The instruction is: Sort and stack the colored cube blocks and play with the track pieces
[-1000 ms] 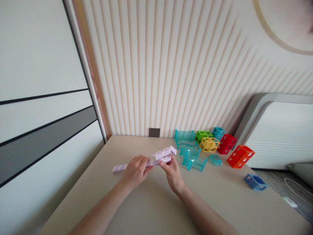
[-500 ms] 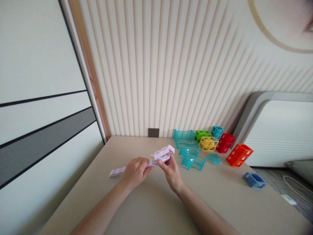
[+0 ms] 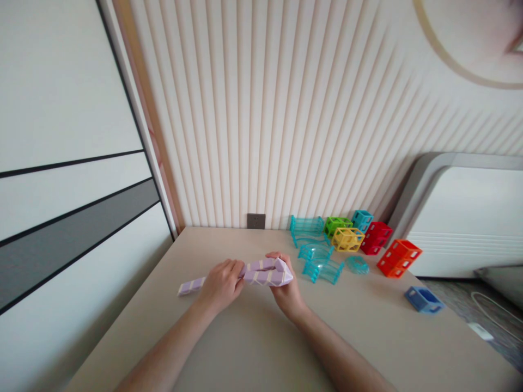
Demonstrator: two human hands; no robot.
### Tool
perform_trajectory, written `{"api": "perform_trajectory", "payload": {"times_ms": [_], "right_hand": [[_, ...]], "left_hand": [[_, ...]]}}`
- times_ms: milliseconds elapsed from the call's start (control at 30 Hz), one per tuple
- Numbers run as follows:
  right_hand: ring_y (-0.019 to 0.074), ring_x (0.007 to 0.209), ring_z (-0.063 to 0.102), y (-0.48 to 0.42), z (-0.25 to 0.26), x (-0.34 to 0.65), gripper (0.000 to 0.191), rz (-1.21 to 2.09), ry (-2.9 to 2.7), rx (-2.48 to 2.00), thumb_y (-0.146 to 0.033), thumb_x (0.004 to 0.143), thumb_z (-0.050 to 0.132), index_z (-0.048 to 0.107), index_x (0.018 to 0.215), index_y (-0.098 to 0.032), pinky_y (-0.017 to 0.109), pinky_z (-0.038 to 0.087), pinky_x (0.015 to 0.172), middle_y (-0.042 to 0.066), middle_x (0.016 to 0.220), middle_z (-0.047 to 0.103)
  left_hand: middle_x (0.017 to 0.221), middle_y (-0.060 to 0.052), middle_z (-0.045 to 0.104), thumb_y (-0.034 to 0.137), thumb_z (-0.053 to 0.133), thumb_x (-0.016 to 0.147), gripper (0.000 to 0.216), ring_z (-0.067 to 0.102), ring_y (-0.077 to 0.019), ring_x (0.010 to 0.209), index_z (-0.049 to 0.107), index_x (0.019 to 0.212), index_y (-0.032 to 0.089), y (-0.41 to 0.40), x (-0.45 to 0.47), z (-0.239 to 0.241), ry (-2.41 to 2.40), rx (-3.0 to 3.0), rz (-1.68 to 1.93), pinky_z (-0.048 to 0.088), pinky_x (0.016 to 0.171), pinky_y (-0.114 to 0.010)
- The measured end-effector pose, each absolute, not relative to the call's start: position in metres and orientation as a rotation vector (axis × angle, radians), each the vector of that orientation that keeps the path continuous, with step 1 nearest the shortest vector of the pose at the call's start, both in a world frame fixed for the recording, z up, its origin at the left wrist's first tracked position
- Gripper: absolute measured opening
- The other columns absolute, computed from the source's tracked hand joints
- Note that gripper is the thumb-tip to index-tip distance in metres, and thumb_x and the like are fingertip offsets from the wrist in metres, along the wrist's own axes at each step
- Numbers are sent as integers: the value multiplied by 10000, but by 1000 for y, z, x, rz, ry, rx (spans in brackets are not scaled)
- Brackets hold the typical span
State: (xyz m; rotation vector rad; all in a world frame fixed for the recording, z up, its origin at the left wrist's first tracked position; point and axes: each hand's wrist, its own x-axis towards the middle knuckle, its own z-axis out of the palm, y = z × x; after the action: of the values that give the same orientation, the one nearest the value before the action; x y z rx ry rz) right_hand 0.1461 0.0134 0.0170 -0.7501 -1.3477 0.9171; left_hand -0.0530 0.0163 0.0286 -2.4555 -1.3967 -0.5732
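A lilac snake puzzle (image 3: 265, 278), made of linked wedge segments with pale seams, is held above the table in both hands. My left hand (image 3: 223, 282) is closed around its middle, and the straight tail sticks out to the left of the fist. On the other side my right hand (image 3: 287, 294) grips the bent end from behind and below, fingers curled over the far side. The right part of the puzzle folds back on itself, so two strands lie side by side with a narrow gap. Some segments are hidden under the left fingers.
On the beige table (image 3: 253, 348), teal transparent curved pieces (image 3: 322, 269) lie right of my hands. Beyond them are yellow (image 3: 347, 239), green (image 3: 337, 224), red (image 3: 376, 238) and orange (image 3: 399, 258) cube frames. A blue frame (image 3: 424, 300) sits near the right edge. A ribbed wall stands behind.
The folded end has been turned from above the right hand down toward me, its strands now side by side. My right hand has shifted behind the bend; the left keeps its hold.
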Motion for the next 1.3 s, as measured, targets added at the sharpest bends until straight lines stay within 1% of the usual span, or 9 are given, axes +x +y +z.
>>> {"api": "perform_trajectory", "payload": {"times_ms": [167,233,333,433,567,800,933,1067,1300], "right_hand": [[188,808,614,21,13,150,482,979,-1308,-826,-194,768,676,562,1234,-239,317,491,775,14,900,665],[200,824,631,26,10,150,372,1048,-1237,-841,-256,786,670,634,1154,-220,334,499,793,24,887,689],[193,741,643,28,9,149,258,1212,-1097,-832,-382,823,658,709,991,-193,333,514,744,25,809,695],[205,745,676,26,10,149,358,1300,-1044,-797,-508,853,656,722,969,-176,341,519,744,46,818,709],[221,827,684,22,10,147,479,1296,-1105,-777,-616,866,627,718,1033,-176,358,530,782,77,903,722],[175,788,624,24,5,144,441,1286,-1042,-792,-580,821,706,720,1032,-194,333,548,780,38,905,686],[161,731,604,24,8,145,461,1271,-1065,-819,-615,816,689,715,989,-188,312,539,730,20,826,656],[169,672,588,25,15,150,497,1123,-1214,-905,-653,837,638,709,941,-171,296,503,661,15,722,625],[172,657,526,24,17,158,469,879,-1364,-962,-593,922,559,687,1104,-180,279,440,621,6,720,608]], "left_hand": [[896,-69,672,116,573,867,124,641,-270,849,554,965,190,23,-61,27,-1432,-2292,-767,499,751,-392],[900,-73,675,126,574,883,125,646,-269,843,558,994,181,25,-64,27,-1447,-2237,-810,495,748,-393],[930,-73,686,104,555,893,247,657,-261,836,557,1130,175,26,-67,29,-1441,-2219,-834,494,744,-387],[973,-70,690,61,515,890,397,664,-244,836,529,1264,194,26,-68,29,-1430,-2245,-859,502,753,-377],[1006,-84,684,53,497,887,441,660,-245,855,520,1307,186,26,-69,29,-1437,-2256,-887,513,773,-383],[1072,-97,685,65,482,899,458,652,-237,883,506,1336,204,25,-65,28,-1346,-2333,-907,515,776,-369],[1058,-93,683,77,471,921,469,650,-230,870,478,1371,210,26,-65,25,-1315,-2349,-879,513,778,-364],[1013,-80,672,179,475,973,409,647,-218,841,480,1379,223,26,-65,23,-1312,-2370,-879,514,755,-347],[955,-71,660,209,442,990,387,634,-209,797,499,1372,226,25,-66,25,-1331,-2412,-855,515,722,-335]]}}
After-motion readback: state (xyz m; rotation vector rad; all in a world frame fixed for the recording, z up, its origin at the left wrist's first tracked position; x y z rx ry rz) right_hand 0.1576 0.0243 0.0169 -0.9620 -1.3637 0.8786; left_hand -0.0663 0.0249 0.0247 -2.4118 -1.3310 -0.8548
